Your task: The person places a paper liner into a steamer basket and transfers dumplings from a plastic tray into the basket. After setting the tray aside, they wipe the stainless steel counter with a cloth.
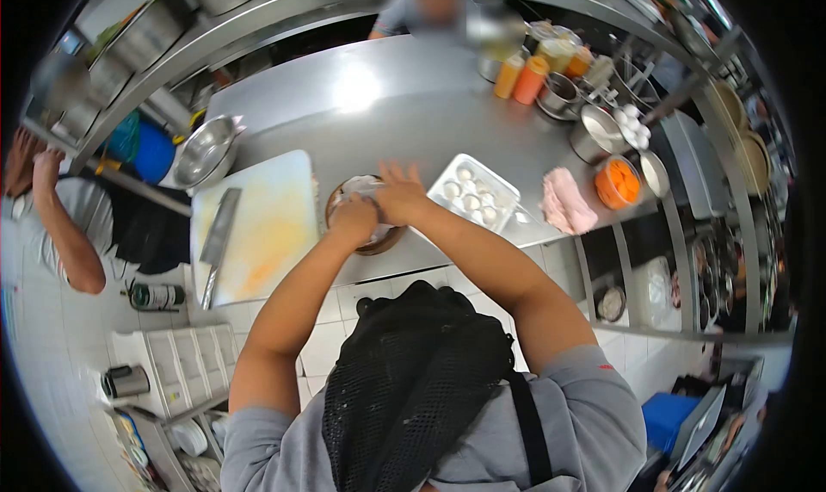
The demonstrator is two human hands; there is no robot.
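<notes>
A round brown-rimmed bowl [376, 249] with something white inside sits near the front edge of the steel table. My left hand [354, 220] reaches into it, fingers bent down over the white contents; what they grip, if anything, is hidden. At the bowl's right rim, my right hand [401, 194] has its fingers spread and holds nothing visible. Close to its right stands a white tray [514, 191] with several round whitish pieces. A white cutting board [284, 195] is left of the bowl, and a cleaver [221, 225] lies on it.
A metal bowl [206, 152] stands behind the board. Right of the tray are a pink cloth [566, 201], a tub of orange pieces [617, 182], a metal pot [595, 135] and sauce bottles [531, 80]. An overhead shelf crosses the back. Other people stand at left and across the table.
</notes>
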